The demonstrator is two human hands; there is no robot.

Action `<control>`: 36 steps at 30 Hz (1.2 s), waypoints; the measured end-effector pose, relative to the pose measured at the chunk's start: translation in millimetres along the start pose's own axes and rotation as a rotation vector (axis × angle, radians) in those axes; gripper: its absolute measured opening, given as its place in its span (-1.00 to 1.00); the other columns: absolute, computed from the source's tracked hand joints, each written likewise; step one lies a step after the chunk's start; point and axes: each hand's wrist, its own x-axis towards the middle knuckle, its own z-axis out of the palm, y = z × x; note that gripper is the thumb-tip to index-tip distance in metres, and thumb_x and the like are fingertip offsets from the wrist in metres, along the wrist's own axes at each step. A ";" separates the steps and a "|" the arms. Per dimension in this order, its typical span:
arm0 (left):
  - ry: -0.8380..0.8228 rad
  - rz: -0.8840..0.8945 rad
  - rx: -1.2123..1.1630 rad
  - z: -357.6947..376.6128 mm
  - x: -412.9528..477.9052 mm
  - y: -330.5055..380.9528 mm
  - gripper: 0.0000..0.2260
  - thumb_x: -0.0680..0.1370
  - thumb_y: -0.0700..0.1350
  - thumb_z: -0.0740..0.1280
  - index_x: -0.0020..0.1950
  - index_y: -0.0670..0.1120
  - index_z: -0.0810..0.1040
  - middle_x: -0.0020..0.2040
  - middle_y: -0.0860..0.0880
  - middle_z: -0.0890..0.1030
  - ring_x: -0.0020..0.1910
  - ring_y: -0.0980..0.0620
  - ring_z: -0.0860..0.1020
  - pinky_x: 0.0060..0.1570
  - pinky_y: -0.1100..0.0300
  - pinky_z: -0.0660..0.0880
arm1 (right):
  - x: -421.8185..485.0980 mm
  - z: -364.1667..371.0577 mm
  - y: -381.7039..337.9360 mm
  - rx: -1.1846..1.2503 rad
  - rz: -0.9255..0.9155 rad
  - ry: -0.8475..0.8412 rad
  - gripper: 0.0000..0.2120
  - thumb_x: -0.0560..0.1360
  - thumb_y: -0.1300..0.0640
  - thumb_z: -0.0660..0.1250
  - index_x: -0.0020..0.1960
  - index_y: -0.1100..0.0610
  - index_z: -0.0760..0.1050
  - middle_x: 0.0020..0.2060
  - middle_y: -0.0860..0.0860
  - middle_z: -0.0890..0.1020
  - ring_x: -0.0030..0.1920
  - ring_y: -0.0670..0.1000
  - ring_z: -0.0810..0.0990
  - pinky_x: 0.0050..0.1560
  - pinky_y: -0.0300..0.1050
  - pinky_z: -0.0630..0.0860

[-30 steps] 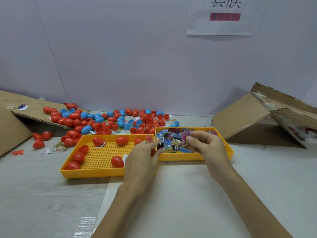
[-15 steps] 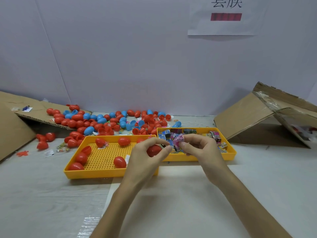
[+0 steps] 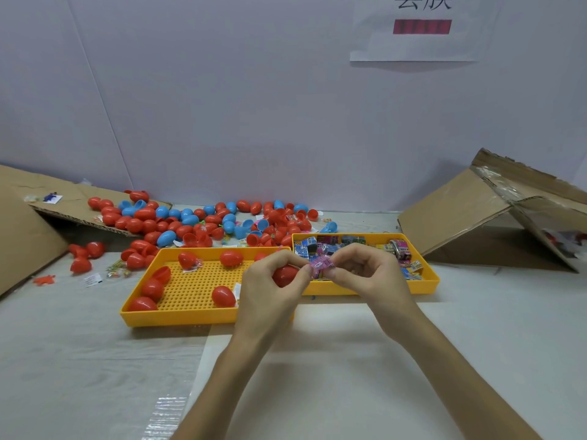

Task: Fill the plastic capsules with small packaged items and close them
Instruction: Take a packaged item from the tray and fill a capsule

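- The left hand [image 3: 270,285] is curled round a red capsule [image 3: 285,276], gripped between thumb and fingers; whether this capsule is open or closed cannot be told
- The right hand [image 3: 365,274] pinches a pink packet [image 3: 321,267] between thumb and forefinger, with the other fingers loosely bent
- The pink packet sits just beside the red capsule, and the left hand's fingertips touch its left edge
- Both hands are held above the table [image 3: 476,344], over the near wall of the right tray [image 3: 427,285], a yellow tray holding a heap of small packaged items [image 3: 330,241]
- The left tray [image 3: 178,316], yellow with a perforated floor, lies just beside the right tray and holds loose red capsules [image 3: 152,289] scattered apart
- Behind both trays, near the wall, lies a pile of capsules [image 3: 178,222], red and blue, some as open halves
- Flat cardboard [image 3: 19,236] leans at the far left, and a cardboard box [image 3: 460,214] lies tipped at the right
- A paper sign [image 3: 419,46] hangs on the wall
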 end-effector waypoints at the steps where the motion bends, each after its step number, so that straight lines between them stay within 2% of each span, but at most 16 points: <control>1: 0.014 -0.001 0.003 0.1 -0.1 0.4 -0.91 0.54 -0.12 0.49 -0.15 0.04 0.66 -0.18 0.19 0.64 -0.12 0.14 0.60 -0.20 0.33 0.53 | -0.3 0.1 0.3 -0.009 -0.001 -0.010 -0.88 0.39 0.23 0.57 -0.17 0.07 0.67 -0.25 -0.06 0.66 -0.20 -0.07 0.58 -0.10 -0.14 0.54; 4: 0.066 0.020 0.013 0.0 0.0 0.4 -0.89 0.53 -0.16 0.49 -0.17 0.02 0.66 -0.20 0.17 0.64 -0.14 0.13 0.61 -0.21 0.32 0.53 | -2.2 1.3 -2.7 -0.035 -0.009 -0.045 -0.86 0.36 0.19 0.55 -0.21 -0.03 0.66 -0.17 -0.08 0.66 -0.16 -0.04 0.59 -0.01 -0.05 0.55; 8: 0.079 0.032 -0.003 -0.5 -0.8 1.9 -0.87 0.54 -0.15 0.47 -0.16 0.05 0.63 -0.17 0.17 0.64 -0.11 0.14 0.61 -0.19 0.36 0.52 | -4.0 4.9 -5.7 -0.041 0.005 -0.134 -0.85 0.35 0.15 0.48 -0.27 -0.10 0.61 -0.15 -0.19 0.62 -0.17 -0.13 0.57 -0.05 -0.24 0.52; 12: 0.075 0.049 -0.002 0.3 -1.6 2.2 -0.91 0.54 -0.14 0.47 -0.12 0.04 0.64 -0.19 0.16 0.64 -0.09 0.12 0.62 -0.16 0.32 0.54 | -5.7 9.0 -7.4 -0.042 0.019 -0.204 -0.92 0.44 0.04 0.45 -0.22 -0.11 0.64 -0.11 -0.09 0.61 -0.08 -0.07 0.59 -0.05 -0.19 0.53; 15: 0.087 0.047 0.017 0.2 -1.9 2.2 -0.92 0.54 -0.13 0.48 -0.11 0.04 0.64 -0.18 0.14 0.65 -0.08 0.13 0.62 -0.14 0.29 0.56 | -4.5 11.0 -4.9 -0.074 -0.029 -0.070 -0.88 0.47 -0.05 0.47 -0.23 -0.09 0.66 -0.07 -0.14 0.60 -0.09 -0.13 0.58 -0.09 -0.22 0.51; 18: 0.079 0.035 0.005 -0.1 -1.3 2.6 -0.91 0.54 -0.12 0.48 -0.11 0.05 0.64 -0.18 0.14 0.64 -0.07 0.14 0.61 -0.14 0.31 0.56 | -3.5 9.9 -2.3 -0.102 -0.079 0.029 -0.88 0.41 -0.04 0.44 -0.18 0.00 0.69 -0.04 -0.09 0.60 -0.04 -0.14 0.60 -0.09 -0.21 0.54; 21: 0.059 0.034 0.004 0.7 -1.5 3.4 -0.95 0.54 -0.13 0.48 -0.10 0.00 0.66 -0.17 0.13 0.65 -0.07 0.12 0.61 -0.14 0.34 0.54 | -4.8 9.8 -2.2 -0.053 -0.143 0.049 -0.93 0.43 0.03 0.52 -0.23 -0.05 0.70 -0.12 -0.07 0.63 -0.04 -0.12 0.61 -0.11 -0.25 0.53; 25: 0.065 0.054 0.024 1.3 -2.5 5.9 -0.90 0.54 -0.13 0.48 -0.11 0.06 0.63 -0.16 0.16 0.63 -0.04 0.16 0.59 -0.11 0.36 0.53 | -5.0 11.1 -0.6 -0.012 -0.163 0.080 -0.90 0.41 0.11 0.54 -0.26 -0.06 0.71 -0.21 -0.08 0.62 -0.20 -0.12 0.54 -0.20 -0.30 0.45; 29: 0.085 0.084 0.044 1.9 -3.4 7.1 -0.88 0.54 -0.15 0.48 -0.12 0.07 0.62 -0.16 0.17 0.62 -0.03 0.19 0.58 -0.12 0.40 0.50 | -6.5 11.3 -1.6 0.034 -0.129 0.076 -0.95 0.40 0.02 0.51 -0.21 -0.02 0.72 -0.25 -0.06 0.65 -0.24 -0.11 0.54 -0.20 -0.25 0.46; 32: 0.097 0.082 0.040 2.5 -3.0 6.7 -0.89 0.54 -0.14 0.48 -0.12 0.06 0.62 -0.16 0.17 0.62 -0.04 0.17 0.58 -0.13 0.38 0.52 | -6.6 11.6 -2.0 0.133 -0.035 0.035 -0.84 0.37 -0.05 0.50 -0.17 0.03 0.72 -0.34 -0.04 0.64 -0.30 -0.07 0.54 -0.20 -0.23 0.51; 36: 0.117 0.055 -0.003 1.9 -2.3 4.9 -0.89 0.54 -0.13 0.48 -0.15 0.06 0.64 -0.19 0.14 0.64 -0.07 0.13 0.61 -0.13 0.28 0.55 | -5.4 12.4 -0.9 0.186 0.044 -0.008 -0.89 0.43 0.05 0.45 -0.17 0.07 0.71 -0.40 -0.03 0.57 -0.38 -0.05 0.46 -0.30 -0.27 0.46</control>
